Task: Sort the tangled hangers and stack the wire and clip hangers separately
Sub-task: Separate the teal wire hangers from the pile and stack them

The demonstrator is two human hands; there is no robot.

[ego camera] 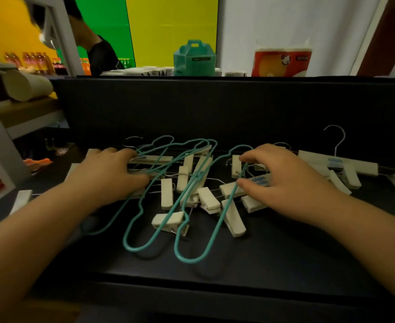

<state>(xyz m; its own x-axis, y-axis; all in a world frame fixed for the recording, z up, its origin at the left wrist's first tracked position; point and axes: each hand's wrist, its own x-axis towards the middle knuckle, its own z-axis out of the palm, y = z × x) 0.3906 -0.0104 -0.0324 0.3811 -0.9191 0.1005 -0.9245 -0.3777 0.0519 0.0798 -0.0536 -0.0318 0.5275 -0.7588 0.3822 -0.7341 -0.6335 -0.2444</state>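
Across the middle of the dark tabletop (285, 257) lies the tangle (187, 190): teal wire hangers (145, 238) looped through white clip hangers (209, 201), wire loops reaching toward the near edge. Toward the right edge, set apart from the tangle, a few clip hangers (336, 163) lie together, one metal hook pointing to the far edge. Left hand (105, 176) sits on the tangle's left side, fingers curled over a white clip bar and teal wire; exact grip hard to tell. Right hand (282, 180) is on the tangle's right side, thumb and forefinger pinching a teal wire hanger (232, 194) where it crosses a clip. Beyond the far edge, behind a dark panel: teal box (194, 58), red-and-white paper roll pack (282, 62).
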